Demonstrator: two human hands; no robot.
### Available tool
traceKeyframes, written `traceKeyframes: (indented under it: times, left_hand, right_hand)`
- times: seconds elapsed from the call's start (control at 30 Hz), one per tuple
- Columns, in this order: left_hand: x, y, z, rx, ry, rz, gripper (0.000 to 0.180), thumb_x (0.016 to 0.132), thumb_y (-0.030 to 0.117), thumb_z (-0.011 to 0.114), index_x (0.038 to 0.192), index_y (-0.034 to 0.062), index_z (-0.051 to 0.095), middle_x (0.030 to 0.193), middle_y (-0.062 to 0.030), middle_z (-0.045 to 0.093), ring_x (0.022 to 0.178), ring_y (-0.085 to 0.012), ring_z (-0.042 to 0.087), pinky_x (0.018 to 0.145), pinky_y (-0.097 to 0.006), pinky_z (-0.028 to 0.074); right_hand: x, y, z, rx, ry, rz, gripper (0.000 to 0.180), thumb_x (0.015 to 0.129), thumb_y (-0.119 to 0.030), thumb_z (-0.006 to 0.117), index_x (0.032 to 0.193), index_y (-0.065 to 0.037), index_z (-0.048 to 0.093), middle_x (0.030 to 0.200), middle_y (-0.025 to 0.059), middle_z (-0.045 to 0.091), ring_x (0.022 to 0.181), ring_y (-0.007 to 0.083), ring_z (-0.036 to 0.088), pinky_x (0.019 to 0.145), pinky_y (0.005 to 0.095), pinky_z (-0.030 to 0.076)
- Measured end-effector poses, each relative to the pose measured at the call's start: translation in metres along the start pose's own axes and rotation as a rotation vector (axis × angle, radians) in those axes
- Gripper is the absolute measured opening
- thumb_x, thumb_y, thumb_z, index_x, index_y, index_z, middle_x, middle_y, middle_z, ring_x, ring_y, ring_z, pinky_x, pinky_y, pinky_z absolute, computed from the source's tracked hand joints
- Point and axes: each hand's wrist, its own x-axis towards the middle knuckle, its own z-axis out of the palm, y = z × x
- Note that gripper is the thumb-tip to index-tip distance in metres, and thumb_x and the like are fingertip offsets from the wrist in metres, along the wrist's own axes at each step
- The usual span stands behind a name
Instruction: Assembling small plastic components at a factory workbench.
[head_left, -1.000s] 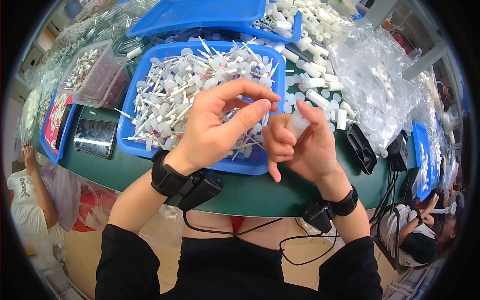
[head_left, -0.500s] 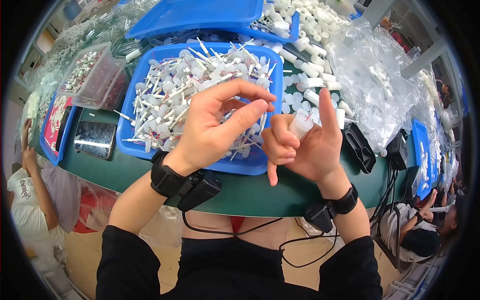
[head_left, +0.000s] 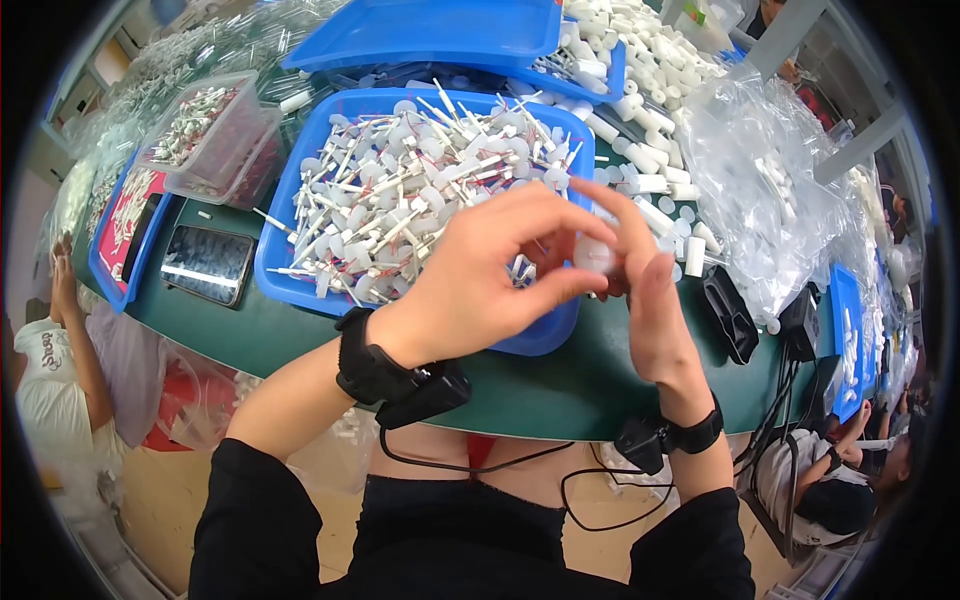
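My two hands meet over the near right corner of a blue tray. Between them is a small white plastic cylinder, its translucent round end facing up. My left hand closes on that end with thumb and forefinger. My right hand holds the cylinder from the right; its fingers are partly hidden behind the piece and my left hand. In the tray lies a heap of white stick parts with translucent round discs and thin red wires.
More white cylinders and loose discs lie right of the tray. Behind it stands a blue lid-like tray. A phone and clear plastic boxes are at left; a plastic bag and black holder at right. Other people sit at both sides.
My left hand has moved right and down to the cylinder and now grips its end. The right hand has turned, its raised finger now beside the piece. The view has shifted slightly.
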Motion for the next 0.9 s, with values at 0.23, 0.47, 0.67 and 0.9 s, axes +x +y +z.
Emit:
traceKeyframes:
  times: [0.23,0.47,0.67,0.9]
  left_hand:
    - [0.003,-0.004,0.000,-0.269,0.240,-0.064,0.021,0.082,0.004,0.065,0.102,0.0000,0.059,0.080,-0.0051,0.063,0.072,-0.0088,0.061,0.066,-0.021,0.050]
    - [0.004,-0.001,-0.001,-0.295,0.275,-0.118,0.021,0.082,0.002,0.065,0.102,-0.0013,0.060,0.088,-0.0108,0.066,0.083,-0.0139,0.066,0.073,-0.024,0.053]
    - [0.004,-0.002,-0.002,-0.266,0.277,-0.102,0.021,0.082,0.000,0.064,0.103,-0.0013,0.060,0.089,-0.0115,0.066,0.084,-0.0156,0.066,0.075,-0.025,0.053]
    - [0.003,-0.005,-0.005,-0.244,0.268,-0.110,0.021,0.082,0.000,0.065,0.102,-0.0012,0.061,0.089,-0.0102,0.066,0.083,-0.0144,0.066,0.076,-0.025,0.053]
  right_hand:
    - [0.010,0.007,-0.019,0.330,0.225,-0.103,0.023,0.093,-0.013,0.049,0.109,0.003,0.053,0.092,0.0093,0.058,0.073,0.0140,0.057,0.069,0.0281,0.047]
    - [0.011,0.010,-0.024,0.317,0.271,-0.143,0.017,0.089,-0.008,0.056,0.098,0.006,0.060,0.094,0.0116,0.063,0.083,0.0174,0.064,0.078,0.0317,0.053]
    - [0.010,0.006,-0.022,0.237,0.293,-0.213,0.015,0.088,-0.003,0.057,0.098,0.007,0.059,0.093,0.0133,0.064,0.082,0.0196,0.065,0.075,0.0295,0.053]
    - [0.009,0.006,-0.025,0.192,0.210,-0.149,0.014,0.085,0.000,0.060,0.097,0.007,0.059,0.090,0.0138,0.065,0.081,0.0204,0.067,0.072,0.0281,0.054]
